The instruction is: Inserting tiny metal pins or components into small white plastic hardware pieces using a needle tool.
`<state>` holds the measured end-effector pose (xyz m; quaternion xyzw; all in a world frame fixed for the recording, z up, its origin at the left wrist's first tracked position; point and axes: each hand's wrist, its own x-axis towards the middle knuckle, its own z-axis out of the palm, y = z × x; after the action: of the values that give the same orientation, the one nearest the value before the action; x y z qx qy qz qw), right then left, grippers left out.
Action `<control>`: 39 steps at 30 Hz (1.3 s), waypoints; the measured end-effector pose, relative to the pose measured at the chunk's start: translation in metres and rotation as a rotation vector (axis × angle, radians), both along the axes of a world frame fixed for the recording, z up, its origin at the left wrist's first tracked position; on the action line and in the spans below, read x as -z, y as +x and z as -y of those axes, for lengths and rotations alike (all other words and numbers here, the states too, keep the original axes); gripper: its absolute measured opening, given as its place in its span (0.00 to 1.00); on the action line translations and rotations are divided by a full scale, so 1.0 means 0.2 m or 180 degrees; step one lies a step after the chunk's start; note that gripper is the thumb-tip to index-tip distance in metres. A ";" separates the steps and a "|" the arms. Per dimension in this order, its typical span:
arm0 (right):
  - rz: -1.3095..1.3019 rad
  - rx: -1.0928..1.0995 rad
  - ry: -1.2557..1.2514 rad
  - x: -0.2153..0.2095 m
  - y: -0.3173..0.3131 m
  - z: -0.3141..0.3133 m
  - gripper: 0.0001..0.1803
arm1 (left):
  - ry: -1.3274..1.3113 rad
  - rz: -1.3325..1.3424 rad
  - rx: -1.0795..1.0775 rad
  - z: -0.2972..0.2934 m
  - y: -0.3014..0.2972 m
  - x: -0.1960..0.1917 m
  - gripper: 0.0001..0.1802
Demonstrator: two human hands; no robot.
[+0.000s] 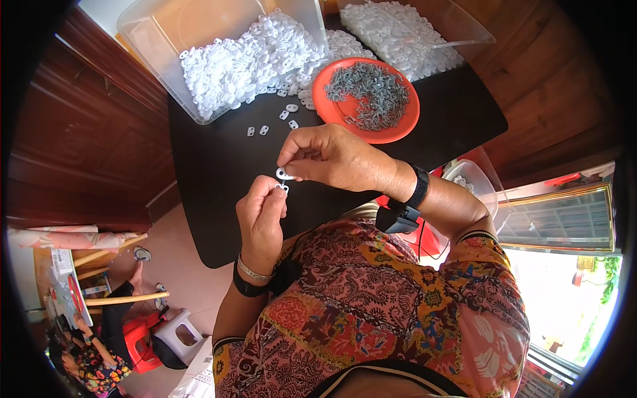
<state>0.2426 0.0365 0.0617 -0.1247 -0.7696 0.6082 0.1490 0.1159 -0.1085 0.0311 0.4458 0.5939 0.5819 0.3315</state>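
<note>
Above the black surface (219, 166), near its front edge, both hands meeting over a small white plastic clip (284, 174). Right hand (335, 158) reaching in from the right, grip of thumb and forefinger pinched shut on the upper, loop-shaped clip. Left hand (261, 215) rising from below, fingertips closed on a second small white piece (283, 188) just under the first, the two pieces touching or nearly so; whether joined, impossible to tell. Black band on the right wrist (418, 187); black band and thin silver bracelet on the left wrist (251, 275). Farther back on the surface, an orange plate (335, 109) heaped with small grey metal parts (368, 93). Left of the plate, a clear plastic tub (149, 33) holding a pile of white plastic clips (249, 60), some spilling past its open side onto the surface. A few loose white clips (288, 113) scattered between tub and hands. Behind the plate, a second mound of white clips (398, 33) beside another clear container (464, 30) at the far right corner. Patterned pink and red sleeve and blouse (371, 305) filling the lower middle. At lower left, well apart from the hands, on a pinkish floor (189, 265), a white stool (179, 335), a red stool (139, 341) and another person's bare foot (136, 275) and patterned clothing. Wooden panelling (93, 132) on both sides of the surface.
</note>
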 end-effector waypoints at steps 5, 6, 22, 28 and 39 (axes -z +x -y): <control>-0.0116 0.0078 -0.0068 0.04 0.00 0.00 0.06 | -0.0040 0.0077 -0.0024 0.00 0.01 0.00 0.08; -0.0262 0.0169 -0.0071 0.05 -0.01 0.00 0.06 | -0.0040 0.0084 -0.0029 0.00 0.00 0.00 0.09; -0.0126 -0.0017 -0.0335 0.04 -0.01 -0.01 0.06 | -0.0094 -0.0052 -0.0087 0.00 0.00 -0.01 0.09; 0.0080 -0.0074 -0.0476 0.03 -0.01 -0.01 0.07 | -0.0093 -0.0062 -0.0061 0.00 0.01 -0.01 0.09; -0.0248 0.0169 -0.0073 0.08 -0.02 0.01 0.06 | -0.0090 -0.0001 -0.0045 0.00 0.01 0.00 0.09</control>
<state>0.2391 0.0349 0.0457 -0.1230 -0.7526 0.6172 0.1935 0.1179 -0.1087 0.0309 0.4370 0.6052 0.5757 0.3336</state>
